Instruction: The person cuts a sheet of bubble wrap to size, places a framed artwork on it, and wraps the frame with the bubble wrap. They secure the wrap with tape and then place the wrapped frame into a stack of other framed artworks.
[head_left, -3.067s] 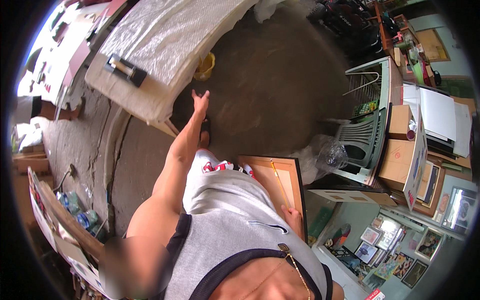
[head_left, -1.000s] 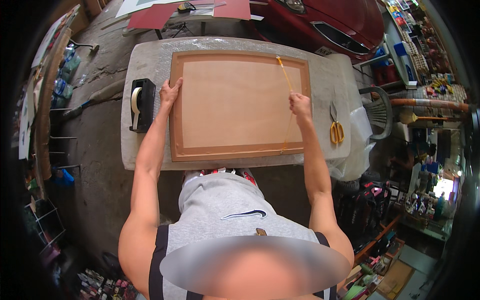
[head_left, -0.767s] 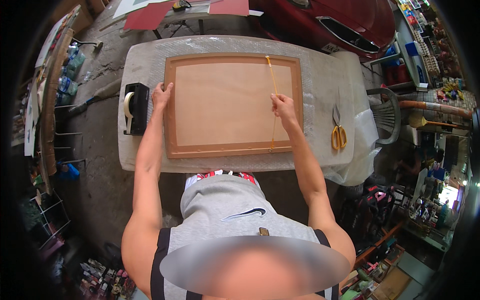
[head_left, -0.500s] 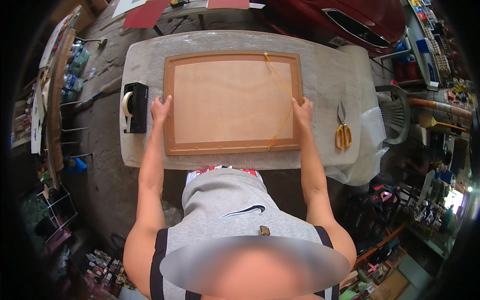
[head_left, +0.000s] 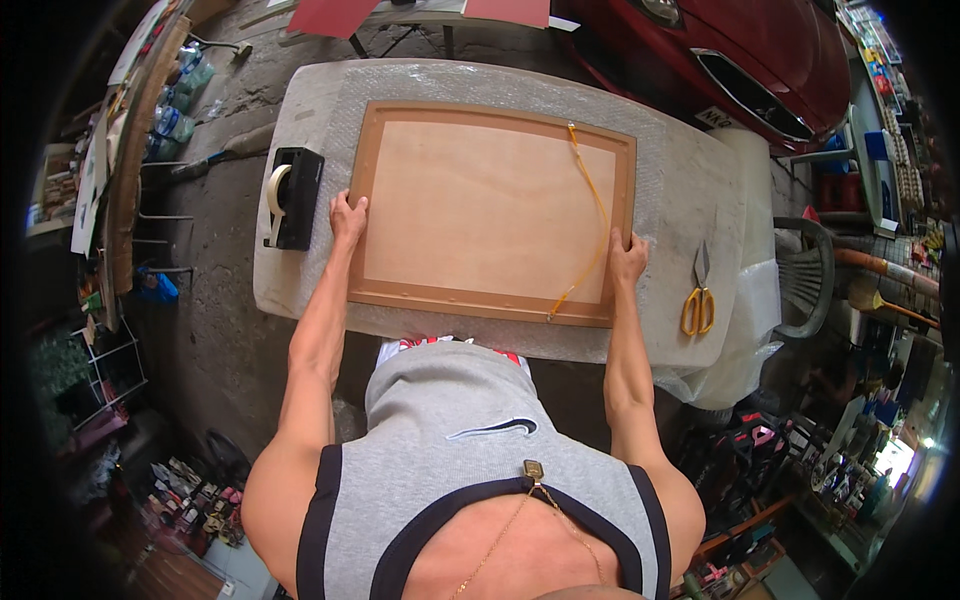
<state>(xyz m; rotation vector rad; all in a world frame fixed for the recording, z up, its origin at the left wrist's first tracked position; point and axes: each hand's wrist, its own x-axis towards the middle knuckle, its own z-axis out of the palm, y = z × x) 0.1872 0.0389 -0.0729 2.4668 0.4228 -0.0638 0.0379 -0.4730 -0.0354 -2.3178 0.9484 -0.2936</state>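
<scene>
A picture frame lies back side up on bubble wrap, its pale wooden backing bordered by brown tape. A yellow cord runs slackly across the back near the right side, fixed at the far and near edges. My left hand grips the frame's left edge, thumb on top and fingers curled at the side. On the right edge, my right hand holds it in the same way, close to the cord. The fingers' undersides are hidden.
A black tape dispenser stands left of the frame on the table. Yellow-handled scissors lie to the right. Beyond are a red car and a plastic chair; clear plastic sheeting hangs off the right end.
The view has turned, so table and frame now slant down toward the right. Both hands keep their hold on the frame's sides; the frame's place on the table looks about the same.
</scene>
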